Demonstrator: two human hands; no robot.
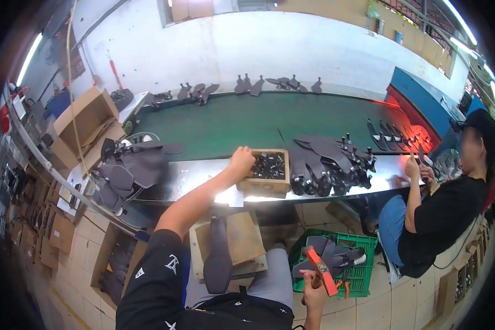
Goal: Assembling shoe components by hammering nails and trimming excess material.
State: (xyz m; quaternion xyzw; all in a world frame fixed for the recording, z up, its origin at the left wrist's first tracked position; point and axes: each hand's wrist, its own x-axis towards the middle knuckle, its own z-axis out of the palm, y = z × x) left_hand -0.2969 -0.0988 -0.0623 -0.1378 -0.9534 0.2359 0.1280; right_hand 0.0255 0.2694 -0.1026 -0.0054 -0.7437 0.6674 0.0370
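Note:
My left hand (pixel 242 163) rests at the left rim of a small wooden box (pixel 262 187) full of small shiny black pieces (pixel 268 165). Its fingers are curled, and whatever they pinch is hidden. Low on the right, my right hand (pixel 314 291) grips a hammer (pixel 321 270) with a red head, held off to the side of my lap. A dark grey sole-shaped piece (pixel 218 258) lies lengthwise over a pale block (pixel 245 239) in front of me.
Dark grey sole pieces are piled left (pixel 126 170) and right (pixel 327 157) of the box on the metal ledge (pixel 195 179). Behind runs a green belt (pixel 220 121). A green crate (pixel 363 275) stands by my right leg. A co-worker (pixel 445 209) sits at the right.

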